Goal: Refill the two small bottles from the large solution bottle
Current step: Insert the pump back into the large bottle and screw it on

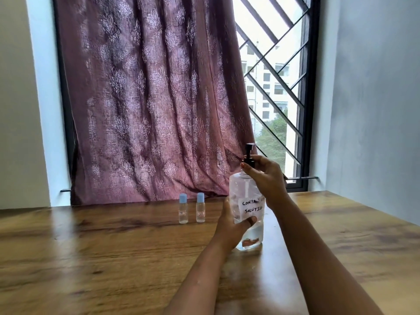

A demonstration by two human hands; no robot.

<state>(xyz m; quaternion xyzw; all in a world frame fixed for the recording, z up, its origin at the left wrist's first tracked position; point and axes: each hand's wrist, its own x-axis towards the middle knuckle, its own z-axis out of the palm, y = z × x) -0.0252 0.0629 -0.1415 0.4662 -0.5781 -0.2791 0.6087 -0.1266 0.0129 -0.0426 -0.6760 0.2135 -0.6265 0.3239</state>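
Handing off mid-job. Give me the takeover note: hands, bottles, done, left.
Left hand grips the body of the large clear plastic solution bottle, upright.
Right hand has its fingers curled round the black pump top at the collar.
First small clear blue-capped bottle and second small bottle stand side by side on the brown wooden table, left of the large one, caps on.
Done: no refill visible.
Left: remove pump, uncap both, refill, recap.

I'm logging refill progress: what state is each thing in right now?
large solution bottle: upright, pump top on.
left small bottle: upright, capped.
right small bottle: upright, capped.
left hand: grips the large bottle's body.
right hand: grips the pump top's base.
curtain: drawn over most of the window.
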